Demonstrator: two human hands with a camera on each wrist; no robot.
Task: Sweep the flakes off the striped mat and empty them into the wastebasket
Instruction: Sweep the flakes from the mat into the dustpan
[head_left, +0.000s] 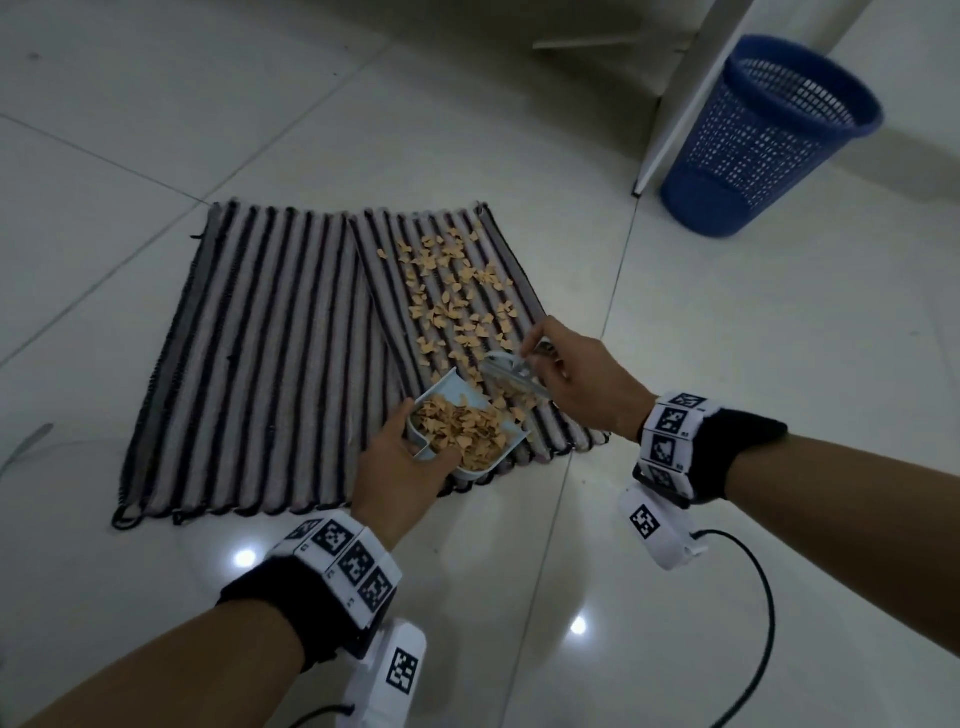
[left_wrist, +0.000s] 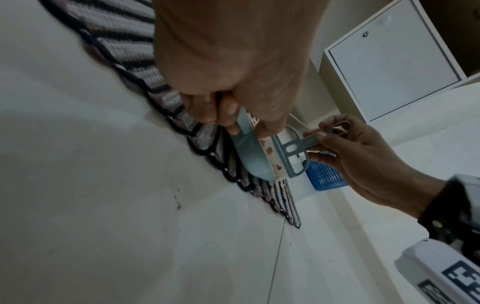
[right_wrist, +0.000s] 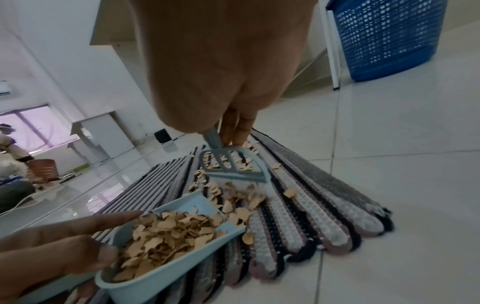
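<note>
A black-and-grey striped mat (head_left: 270, 353) lies on the tiled floor, with tan flakes (head_left: 457, 291) strewn over its right part. My left hand (head_left: 400, 467) grips the handle of a light-blue dustpan (head_left: 467, 431) piled with flakes, resting on the mat's near right corner. My right hand (head_left: 566, 369) pinches the handle of a small blue brush (head_left: 511, 371), whose white bristles (right_wrist: 241, 188) press into flakes just beyond the dustpan (right_wrist: 171, 232) mouth. The blue mesh wastebasket (head_left: 763, 140) stands on the floor at the far right.
A white cabinet (left_wrist: 389, 67) and a white panel edge (head_left: 675, 114) stand beside the wastebasket. Black cables (head_left: 748, 623) trail from my wrist cameras over the floor. A person (right_wrist: 13, 148) and furniture are far off at the left in the right wrist view.
</note>
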